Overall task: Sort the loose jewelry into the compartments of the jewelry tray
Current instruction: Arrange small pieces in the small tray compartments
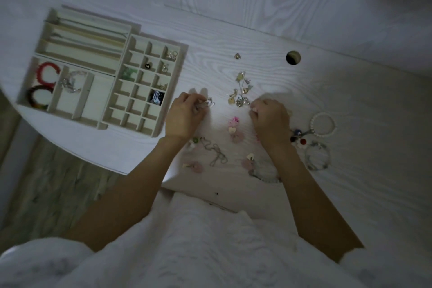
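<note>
Sorting partly done: jewelry tray (173, 91) left of hands holds several pieces. Left hand (184, 117) pinches a silver earring (207, 103); right hand (271, 119) clenched, contents unclear. Loose jewelry (240, 91) remains between hands.

- We see a white wood-grain table (268, 30).
- Our cream jewelry tray (174, 91) holds a red bracelet (44, 72) and a dark, multicoloured one (35, 99).
- A green piece (127, 73) sits in one compartment.
- A white bead bracelet (323, 123) and pink flower pieces (235, 128) lie loose.
</note>
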`<state>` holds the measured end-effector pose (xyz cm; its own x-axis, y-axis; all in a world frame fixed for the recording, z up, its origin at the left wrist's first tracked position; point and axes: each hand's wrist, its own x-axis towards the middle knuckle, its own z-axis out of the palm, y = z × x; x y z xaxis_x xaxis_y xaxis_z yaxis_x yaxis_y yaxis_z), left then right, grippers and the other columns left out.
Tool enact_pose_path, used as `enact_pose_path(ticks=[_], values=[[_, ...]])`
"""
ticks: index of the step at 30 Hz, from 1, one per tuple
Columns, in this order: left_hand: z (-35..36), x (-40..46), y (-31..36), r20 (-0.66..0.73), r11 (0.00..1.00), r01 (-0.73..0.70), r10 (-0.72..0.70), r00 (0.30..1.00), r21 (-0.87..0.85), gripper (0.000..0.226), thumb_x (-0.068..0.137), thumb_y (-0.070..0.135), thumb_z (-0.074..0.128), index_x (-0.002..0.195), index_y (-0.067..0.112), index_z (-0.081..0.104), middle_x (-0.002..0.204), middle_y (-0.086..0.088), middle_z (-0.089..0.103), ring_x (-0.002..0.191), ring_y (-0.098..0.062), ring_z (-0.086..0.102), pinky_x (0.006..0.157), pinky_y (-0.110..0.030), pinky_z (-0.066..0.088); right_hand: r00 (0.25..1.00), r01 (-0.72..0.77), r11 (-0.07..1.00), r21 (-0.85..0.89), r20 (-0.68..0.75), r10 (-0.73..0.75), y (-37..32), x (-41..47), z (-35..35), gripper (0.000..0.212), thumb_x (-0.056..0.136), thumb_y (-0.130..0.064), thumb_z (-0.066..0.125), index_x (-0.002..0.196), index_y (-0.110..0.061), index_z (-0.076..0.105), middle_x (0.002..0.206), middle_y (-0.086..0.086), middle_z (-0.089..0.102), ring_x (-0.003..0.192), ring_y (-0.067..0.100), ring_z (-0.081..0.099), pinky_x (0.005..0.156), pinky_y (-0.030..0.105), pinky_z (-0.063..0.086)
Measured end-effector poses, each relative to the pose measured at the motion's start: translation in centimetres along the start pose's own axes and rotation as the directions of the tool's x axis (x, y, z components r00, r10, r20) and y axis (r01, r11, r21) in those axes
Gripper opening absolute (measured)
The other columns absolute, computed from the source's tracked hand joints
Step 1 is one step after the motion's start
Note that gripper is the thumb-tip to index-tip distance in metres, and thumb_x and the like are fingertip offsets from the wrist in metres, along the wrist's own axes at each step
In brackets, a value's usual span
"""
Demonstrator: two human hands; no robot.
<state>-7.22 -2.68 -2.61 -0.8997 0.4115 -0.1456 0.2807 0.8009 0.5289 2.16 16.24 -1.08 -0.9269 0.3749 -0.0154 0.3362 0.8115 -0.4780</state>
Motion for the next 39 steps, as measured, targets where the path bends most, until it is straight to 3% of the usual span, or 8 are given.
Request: enact_pose_path(ticks=[4, 7, 12, 16, 20, 24, 30, 39], values=[[-0.8, -0.9, 1.7, -0.026, 0.999, 0.043, -0.043, 0.999, 0.015, 0.031, 0.101, 0.029, 0.046, 0.118, 0.009, 0.062, 0.113, -0.012, 0.061, 0.101, -0.028, 0.056, 0.078, -0.034, 0.042, 0.998, -0.056, 0.965, 0.256, 0.024, 0.052, -1.3, -0.1, -1.8, 0.023, 0.084, -0.025, 0.068, 0.097, -0.008, 0.059, 0.062, -0.002, 0.055, 0.052, 0.009, 0.046, 0.048, 0.025, 0.031], [-1.8, -2.3, 2.4, 0.003, 0.969, 0.071, -0.072, 0.997, -0.238, 0.026, 0.099, 0.027, 0.051, 0.118, 0.014, 0.062, 0.109, -0.003, 0.064, 0.097, -0.019, 0.058, 0.082, -0.036, 0.048, 0.994, -0.072, 0.901, 0.427, -0.039, 0.097, -3.2, -0.2, -2.5, 0.019, 0.085, -0.026, 0.069, 0.088, -0.011, 0.057, 0.054, -0.001, 0.053, 0.045, 0.007, 0.045, 0.044, 0.023, 0.034], [-5.2, -5.1, 2.7, 0.418, 0.437, 0.417, -0.098, 0.903, -0.797, 0.047, 0.087, 0.01, 0.068, 0.131, 0.016, 0.052, 0.119, -0.012, 0.064, 0.109, -0.017, 0.062, 0.091, -0.029, 0.052, 0.974, -0.201, 0.749, 0.632, 0.212, 0.082, -9.0, -0.4, -1.1, 0.008, 0.089, -0.011, 0.061, 0.092, -0.014, 0.068, 0.083, -0.003, 0.07, 0.08, 0.011, 0.067, 0.067, 0.024, 0.052], [-7.8, -6.7, -0.8, 0.358, 0.227, 0.401, -0.207, 0.91, -0.887, 0.04, 0.084, 0.015, 0.068, 0.121, 0.004, 0.059, 0.105, -0.019, 0.067, 0.094, -0.023, 0.066, 0.083, -0.031, 0.052, 0.948, -0.244, 0.631, 0.737, 0.318, -0.003, -14.8, -0.2, 0.8, 0.01, 0.088, -0.007, 0.063, 0.095, -0.01, 0.069, 0.089, -0.003, 0.071, 0.085, 0.003, 0.066, 0.068, 0.012, 0.048], [-9.9, -7.3, -5.0, 0.214, 0.275, 0.339, -0.399, 0.892, -0.9, 0.019, 0.085, 0.006, 0.066, 0.104, 0.005, 0.068, 0.081, -0.004, 0.072, 0.076, -0.012, 0.067, 0.075, -0.023, 0.052, 0.953, -0.158, 0.7, 0.697, 0.292, -0.076, -18.6, 0.3, 3.7, 0.011, 0.087, -0.012, 0.066, 0.097, -0.014, 0.07, 0.092, 0.0, 0.07, 0.085, -0.003, 0.063, 0.068, 0.006, 0.043], [-10.7, -6.5, -8.5, -0.018, 0.523, 0.26, -0.467, 0.884, -0.812, 0.019, 0.079, 0.01, 0.075, 0.097, 0.013, 0.068, 0.084, 0.009, 0.072, 0.078, -0.004, 0.066, 0.076, -0.017, 0.051, 0.953, -0.113, 0.771, 0.626, 0.289, -0.095, -20.7, 1.5, 6.9, 0.012, 0.084, -0.009, 0.069, 0.096, -0.011, 0.069, 0.086, -0.005, 0.07, 0.08, -0.001, 0.063, 0.068, 0.006, 0.042], [-10.3, -3.8, -12.3, -0.247, 0.962, 0.072, -0.14, 0.959, -0.263, 0.033, 0.083, 0.017, 0.072, 0.116, 0.019, 0.067, 0.107, 0.006, 0.068, 0.094, -0.014, 0.06, 0.083, -0.018, 0.043, 0.978, 0.122, 0.961, 0.248, 0.133, -0.159, -20.5, 3.2, 9.2, 0.009, 0.089, -0.019, 0.064, 0.096, -0.015, 0.068, 0.094, -0.001, 0.065, 0.076, 0.014, 0.061, 0.064, 0.028, 0.05], [-9.6, -4.7, -15.7, -0.252, 0.987, -0.108, 0.136, 0.958, 0.12, 0.028, 0.092, 0.023, 0.053, 0.113, 0.016, 0.068, 0.112, -0.009, 0.06, 0.099, -0.029, 0.051, 0.082, -0.035, 0.041, 0.873, 0.467, 0.883, -0.047, 0.18, -0.452, -20.2, 3.5, 10.0, 0.019, 0.086, -0.019, 0.058, 0.099, -0.016, 0.071, 0.103, 0.006, 0.056, 0.098, 0.023, 0.043, 0.081, 0.034, 0.043]])
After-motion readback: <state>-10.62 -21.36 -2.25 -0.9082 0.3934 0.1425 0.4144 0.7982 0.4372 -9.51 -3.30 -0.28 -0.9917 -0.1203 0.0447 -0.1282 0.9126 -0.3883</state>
